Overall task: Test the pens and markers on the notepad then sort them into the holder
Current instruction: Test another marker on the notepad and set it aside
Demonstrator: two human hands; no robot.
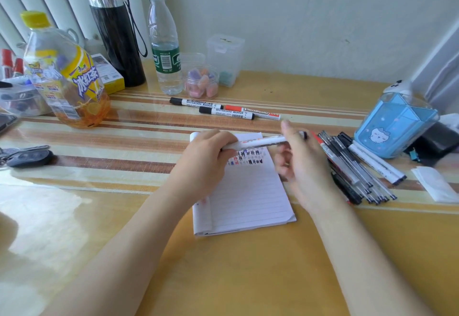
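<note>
Marker [260, 142] in fingers [224, 140] of left hand [203, 158] and right hand [304, 164]

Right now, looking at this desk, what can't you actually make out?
Head view only.
- Marker: one end is buried in the left hand, the other blurs at the right hand; cap on or off is unclear.
- Notepad scribbles: partly behind both hands, too small to read.
- Holder: tinted walls hide any contents.
- Tub: cut off by the left edge.
</note>
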